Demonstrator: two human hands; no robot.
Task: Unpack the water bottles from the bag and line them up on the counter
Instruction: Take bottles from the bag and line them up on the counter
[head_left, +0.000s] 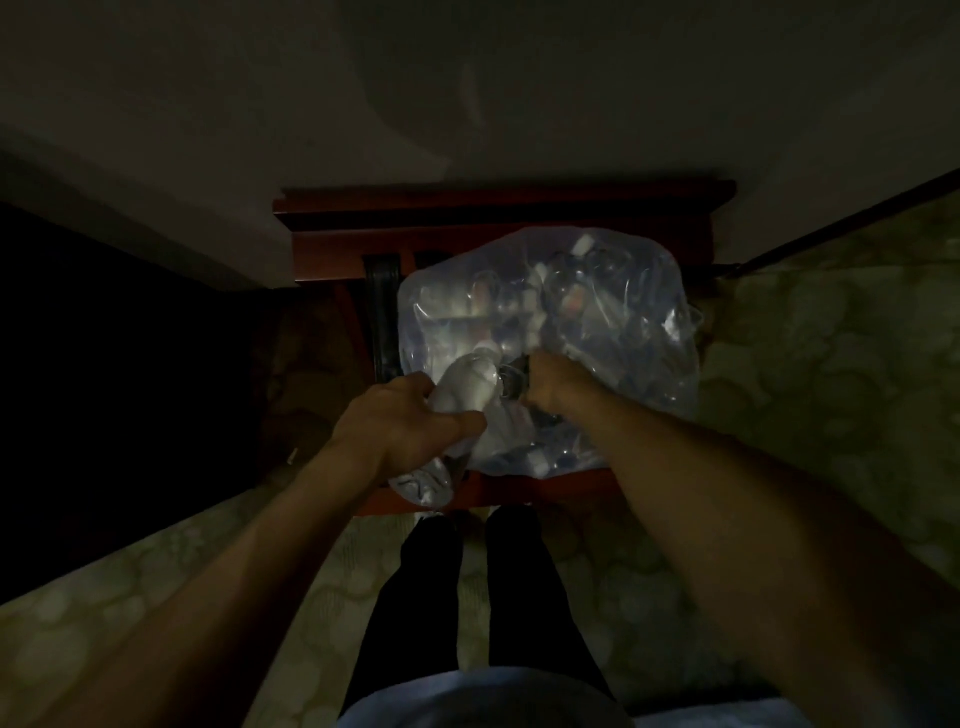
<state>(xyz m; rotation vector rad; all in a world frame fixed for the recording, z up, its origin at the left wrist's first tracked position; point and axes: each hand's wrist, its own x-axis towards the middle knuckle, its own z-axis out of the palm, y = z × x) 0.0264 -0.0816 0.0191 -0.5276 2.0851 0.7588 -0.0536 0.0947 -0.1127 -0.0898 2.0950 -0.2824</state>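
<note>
A clear plastic bag (550, 332), bulging with crumpled water bottles (519, 306), is sitting on the reddish wooden counter (467, 213) against the wall. The left hand (400, 421) is curling around the bag's gathered plastic at its near edge, while the right hand (550, 382) is pinching the bag's opening just beside it, both arms reaching forward.

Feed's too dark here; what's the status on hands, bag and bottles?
Left hand grips clear plastic bottle at the bag mouth. Right hand grips clear plastic bag on red wooden table. No bottles lined up.
</note>
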